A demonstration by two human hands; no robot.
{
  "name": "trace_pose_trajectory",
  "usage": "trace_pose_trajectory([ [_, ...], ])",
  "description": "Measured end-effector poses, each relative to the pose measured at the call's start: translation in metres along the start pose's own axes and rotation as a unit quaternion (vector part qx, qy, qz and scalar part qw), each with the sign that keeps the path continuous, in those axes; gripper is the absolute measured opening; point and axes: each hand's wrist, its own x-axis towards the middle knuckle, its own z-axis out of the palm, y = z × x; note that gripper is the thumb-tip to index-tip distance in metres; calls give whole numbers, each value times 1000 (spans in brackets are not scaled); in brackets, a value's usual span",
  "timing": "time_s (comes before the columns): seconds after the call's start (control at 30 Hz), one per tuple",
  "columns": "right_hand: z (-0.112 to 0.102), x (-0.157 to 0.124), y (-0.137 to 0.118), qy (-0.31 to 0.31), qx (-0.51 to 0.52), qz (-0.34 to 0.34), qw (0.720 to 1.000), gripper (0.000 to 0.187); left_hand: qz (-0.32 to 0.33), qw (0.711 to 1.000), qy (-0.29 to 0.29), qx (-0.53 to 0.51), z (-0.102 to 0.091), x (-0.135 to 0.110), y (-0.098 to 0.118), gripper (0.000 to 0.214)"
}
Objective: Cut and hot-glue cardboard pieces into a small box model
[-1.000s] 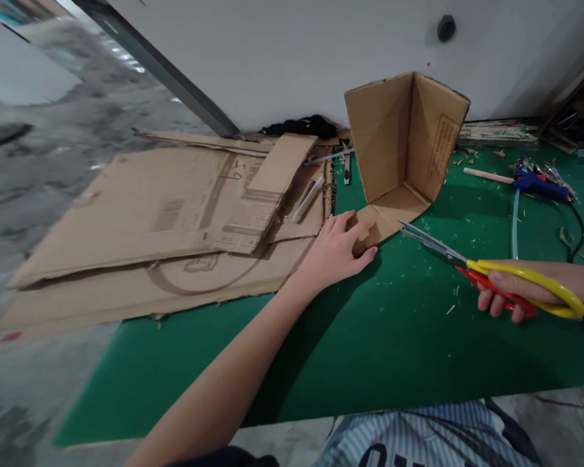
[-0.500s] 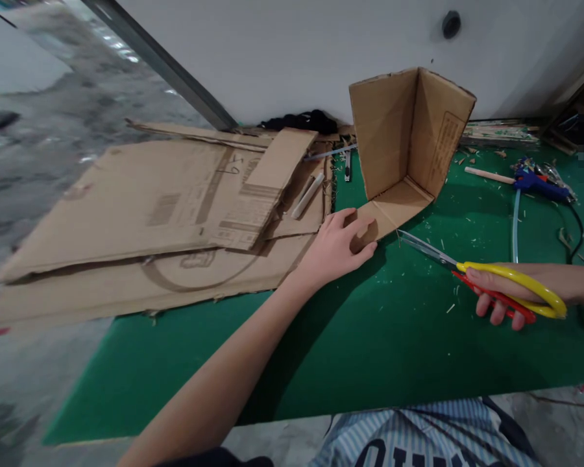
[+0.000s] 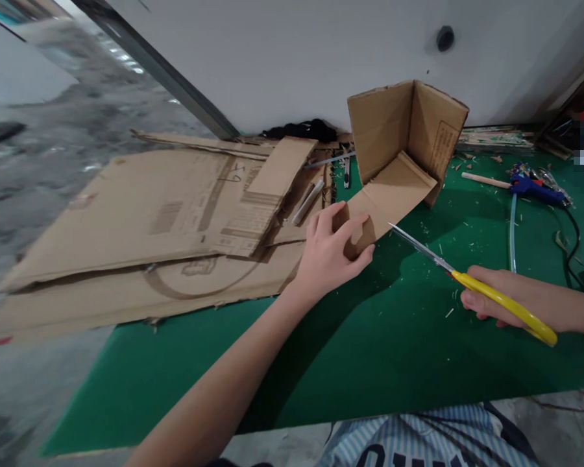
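My left hand [image 3: 331,250] grips the near end of a flat cardboard strip [image 3: 389,194], thumb at its right edge and fingers spread over its top. The strip is tilted and reaches toward a folded cardboard corner piece [image 3: 387,126] that stands upright with two walls; whether the two are joined is hard to tell. My right hand [image 3: 496,295] is closed around scissors [image 3: 496,298] with a yellow handle uppermost. Their blades look closed, and the tip points at the strip's right edge. Most of the red handle is hidden.
Large flattened cardboard sheets [image 3: 141,214] cover the left of the green table [image 3: 185,370]. A utility knife [image 3: 347,172] and a whitish stick [image 3: 307,202] lie behind my left hand. At right are a blue glue gun [image 3: 538,188], its black cord and scattered scraps.
The strip has been lifted and tilted, its far end rising off the corner piece's base. The scissors have closed and turned so the yellow handle lies over the red one.
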Motion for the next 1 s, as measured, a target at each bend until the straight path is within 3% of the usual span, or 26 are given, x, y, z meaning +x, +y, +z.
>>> trace_pose_trajectory([
  [0.23,3,-11,0,-34,-17,12,999,53,17,997,68,12,-9,1,0,48],
  [0.57,7,-5,-23,21,-66,-21,997,50,27,988,152,2,-24,7,8,61],
  [0.8,3,13,-28,80,-33,-64,994,45,-2,994,103,30,-44,20,11,59],
  [1.0,-2,27,-29,95,-27,-106,989,48,15,994,96,47,-62,36,9,60],
])
